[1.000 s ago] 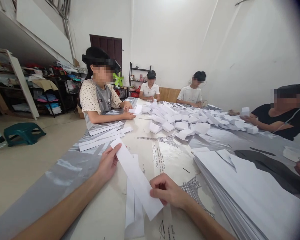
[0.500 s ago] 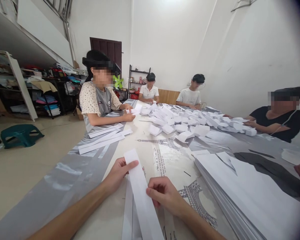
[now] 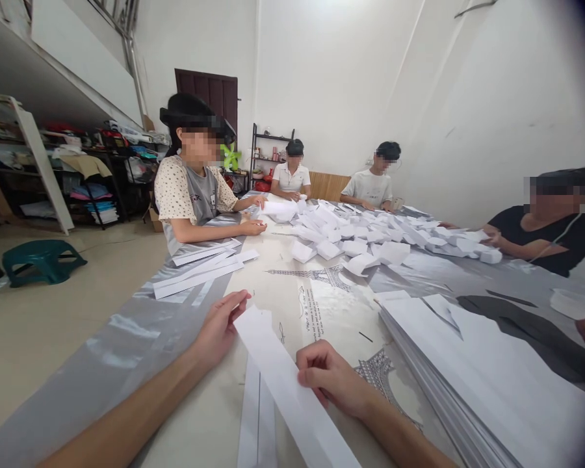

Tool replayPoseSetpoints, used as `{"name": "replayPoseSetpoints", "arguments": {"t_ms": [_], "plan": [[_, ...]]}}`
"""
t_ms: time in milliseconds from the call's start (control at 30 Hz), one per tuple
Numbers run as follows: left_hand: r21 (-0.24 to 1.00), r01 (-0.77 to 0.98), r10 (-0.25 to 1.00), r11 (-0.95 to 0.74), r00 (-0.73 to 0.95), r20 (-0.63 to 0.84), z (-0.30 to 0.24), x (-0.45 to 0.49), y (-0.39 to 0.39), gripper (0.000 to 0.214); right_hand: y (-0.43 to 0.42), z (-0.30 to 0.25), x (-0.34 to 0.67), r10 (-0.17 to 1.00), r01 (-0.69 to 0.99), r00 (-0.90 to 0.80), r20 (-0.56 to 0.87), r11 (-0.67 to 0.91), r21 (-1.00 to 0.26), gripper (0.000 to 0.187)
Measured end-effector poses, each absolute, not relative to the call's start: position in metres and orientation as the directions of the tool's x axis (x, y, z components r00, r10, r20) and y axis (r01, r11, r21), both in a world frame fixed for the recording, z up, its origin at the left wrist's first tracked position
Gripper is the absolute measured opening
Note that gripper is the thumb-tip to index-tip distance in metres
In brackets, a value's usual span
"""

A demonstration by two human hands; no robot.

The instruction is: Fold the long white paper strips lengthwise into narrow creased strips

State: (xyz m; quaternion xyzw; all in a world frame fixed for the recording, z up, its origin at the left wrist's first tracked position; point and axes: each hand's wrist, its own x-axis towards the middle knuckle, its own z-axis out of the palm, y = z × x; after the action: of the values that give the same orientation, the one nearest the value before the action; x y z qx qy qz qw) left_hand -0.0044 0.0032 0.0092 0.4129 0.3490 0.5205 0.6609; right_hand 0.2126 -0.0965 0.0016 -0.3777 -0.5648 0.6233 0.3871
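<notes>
Filling the lower frame, here's the table [image 3: 199, 422] under its grey-and-cream cover; at right, a thick stack of white paper sheets [image 3: 448, 344], probably parked clear of the handwork. Lower centre, a long white paper strip [image 3: 277, 364] slants, the right hand's [image 3: 329, 377] grip pinching its edge, likely to steady it; the left hand [image 3: 219, 328], fingers loosely extended, waits at the upper end, gripping nothing visible.

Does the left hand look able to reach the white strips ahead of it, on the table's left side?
Probably yes. The right hand holds the long strip, the left hand looks open, and nothing visible blocks its way to the white strips.
</notes>
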Motion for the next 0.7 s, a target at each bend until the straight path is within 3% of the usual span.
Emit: {"name": "replayPoseSetpoints", "arguments": {"t_ms": [133,267,467,700], "plan": [[0.944,-0.321,0.954,0.080,0.299,0.021,0.011,-0.004,0.001,0.034,-0.097,0.005,0.212,0.918,-0.099,-0.396,-0.024,-0.068,-0.993,0.022],[0.979,-0.201,0.927,0.012,0.370,0.065,0.012,-0.001,-0.005,0.026,-0.096,0.004,0.214,0.888,-0.105,-0.456,-0.061,-0.122,-0.987,0.023],[0.980,-0.196,0.872,0.022,0.483,0.076,0.012,-0.003,-0.006,0.028,-0.095,0.001,0.216,0.891,-0.127,-0.448,-0.066,-0.136,-0.982,0.025],[0.957,-0.286,0.926,0.048,0.372,0.065,0.012,-0.003,-0.005,0.036,-0.098,0.007,0.206,0.907,0.015,-0.415,-0.077,-0.077,-0.997,0.029]]}}
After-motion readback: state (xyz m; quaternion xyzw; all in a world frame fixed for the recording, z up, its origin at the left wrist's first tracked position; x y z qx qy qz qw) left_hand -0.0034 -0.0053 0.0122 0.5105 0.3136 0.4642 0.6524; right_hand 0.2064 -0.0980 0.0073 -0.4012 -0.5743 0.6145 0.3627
